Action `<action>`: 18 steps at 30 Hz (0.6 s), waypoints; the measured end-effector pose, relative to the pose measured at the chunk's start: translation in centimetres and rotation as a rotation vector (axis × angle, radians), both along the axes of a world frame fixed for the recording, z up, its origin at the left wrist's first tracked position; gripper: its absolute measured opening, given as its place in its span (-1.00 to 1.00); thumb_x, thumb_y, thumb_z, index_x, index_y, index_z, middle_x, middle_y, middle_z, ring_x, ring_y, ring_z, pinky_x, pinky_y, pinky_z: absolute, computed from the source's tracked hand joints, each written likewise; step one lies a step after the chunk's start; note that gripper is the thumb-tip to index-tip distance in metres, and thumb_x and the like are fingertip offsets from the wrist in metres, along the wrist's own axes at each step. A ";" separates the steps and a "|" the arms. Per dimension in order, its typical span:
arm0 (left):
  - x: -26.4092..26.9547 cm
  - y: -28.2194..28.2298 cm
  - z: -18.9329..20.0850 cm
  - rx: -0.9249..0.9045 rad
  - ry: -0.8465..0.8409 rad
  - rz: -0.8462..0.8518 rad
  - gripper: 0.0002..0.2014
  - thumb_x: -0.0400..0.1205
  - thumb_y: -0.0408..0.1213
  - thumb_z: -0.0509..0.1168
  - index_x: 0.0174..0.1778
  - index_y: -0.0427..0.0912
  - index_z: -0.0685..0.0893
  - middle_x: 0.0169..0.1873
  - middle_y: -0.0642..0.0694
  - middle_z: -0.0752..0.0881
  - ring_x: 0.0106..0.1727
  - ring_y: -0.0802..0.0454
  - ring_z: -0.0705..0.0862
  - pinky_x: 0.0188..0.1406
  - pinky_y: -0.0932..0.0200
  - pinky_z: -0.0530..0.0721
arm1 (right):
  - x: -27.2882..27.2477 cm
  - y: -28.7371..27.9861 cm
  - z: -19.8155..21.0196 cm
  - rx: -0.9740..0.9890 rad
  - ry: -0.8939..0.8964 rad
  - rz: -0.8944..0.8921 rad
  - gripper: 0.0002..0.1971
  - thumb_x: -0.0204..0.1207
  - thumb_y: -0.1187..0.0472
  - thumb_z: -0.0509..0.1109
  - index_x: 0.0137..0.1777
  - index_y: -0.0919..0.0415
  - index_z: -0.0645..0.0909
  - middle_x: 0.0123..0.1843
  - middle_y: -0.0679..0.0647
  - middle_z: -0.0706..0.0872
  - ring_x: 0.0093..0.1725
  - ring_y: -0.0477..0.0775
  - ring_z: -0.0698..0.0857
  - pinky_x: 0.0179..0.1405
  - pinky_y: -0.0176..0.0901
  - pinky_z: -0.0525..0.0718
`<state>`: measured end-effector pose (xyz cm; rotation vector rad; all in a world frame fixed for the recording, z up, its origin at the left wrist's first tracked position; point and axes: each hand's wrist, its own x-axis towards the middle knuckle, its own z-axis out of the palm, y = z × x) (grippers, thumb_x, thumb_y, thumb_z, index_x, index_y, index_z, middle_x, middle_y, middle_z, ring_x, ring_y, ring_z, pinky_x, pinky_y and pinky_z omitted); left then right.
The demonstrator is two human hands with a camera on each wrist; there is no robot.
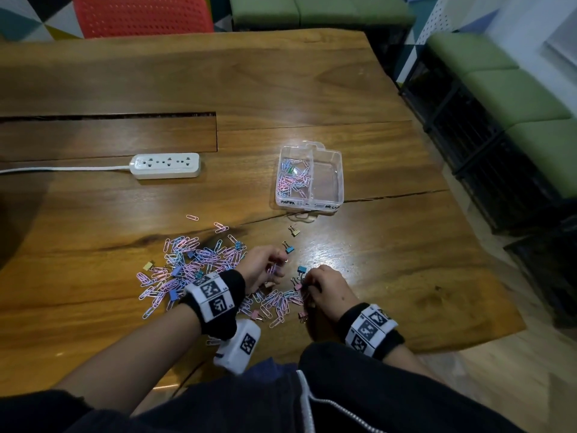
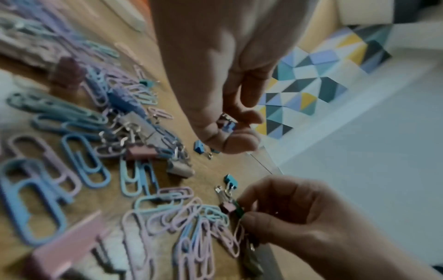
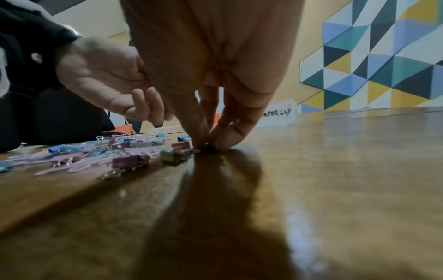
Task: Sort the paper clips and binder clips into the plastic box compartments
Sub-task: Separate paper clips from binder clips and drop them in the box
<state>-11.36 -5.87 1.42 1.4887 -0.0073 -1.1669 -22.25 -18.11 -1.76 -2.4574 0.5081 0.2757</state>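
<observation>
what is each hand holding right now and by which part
Left hand pinches a small blue binder clip by its body, at the fingertips. Right hand pinches a green binder clip by its body.

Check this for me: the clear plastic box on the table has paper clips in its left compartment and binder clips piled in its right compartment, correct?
Not quite. The plastic box does hold paper clips in its left compartment, but the head view shows its right compartment empty. The binder clips lie loose on the table near the hands.
</observation>
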 end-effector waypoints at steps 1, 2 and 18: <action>-0.2 0.1 -0.1 0.010 -0.001 -0.028 -0.75 0.66 -0.42 0.01 -0.33 -0.23 0.45 -0.37 -0.12 0.45 -0.43 0.05 0.42 -0.46 0.23 0.43 | 0.0 0.0 0.1 -0.001 -0.005 0.002 -0.79 0.52 0.38 0.22 0.08 0.30 0.62 0.11 0.16 0.61 0.14 0.10 0.57 -0.01 -0.39 0.36; -0.4 0.2 -0.3 0.062 -0.091 -0.131 -0.76 0.66 -0.37 0.05 -0.34 -0.19 0.44 -0.38 -0.08 0.45 -0.44 0.08 0.41 -0.46 0.25 0.41 | -0.1 -0.1 0.2 0.003 -0.013 -0.002 -0.79 0.53 0.37 0.21 0.08 0.30 0.62 0.11 0.17 0.61 0.13 0.10 0.58 -0.02 -0.40 0.36; -2.6 -0.3 -2.0 0.606 -1.275 -1.005 -0.63 0.63 -0.07 0.19 0.24 -0.23 0.52 0.20 -0.15 0.55 0.20 -0.06 0.54 0.20 0.11 0.51 | 0.2 0.0 -0.6 0.027 0.068 0.020 -0.87 0.45 0.29 0.38 -0.03 0.28 0.58 -0.03 0.02 0.40 0.02 0.00 0.44 0.05 -0.25 0.43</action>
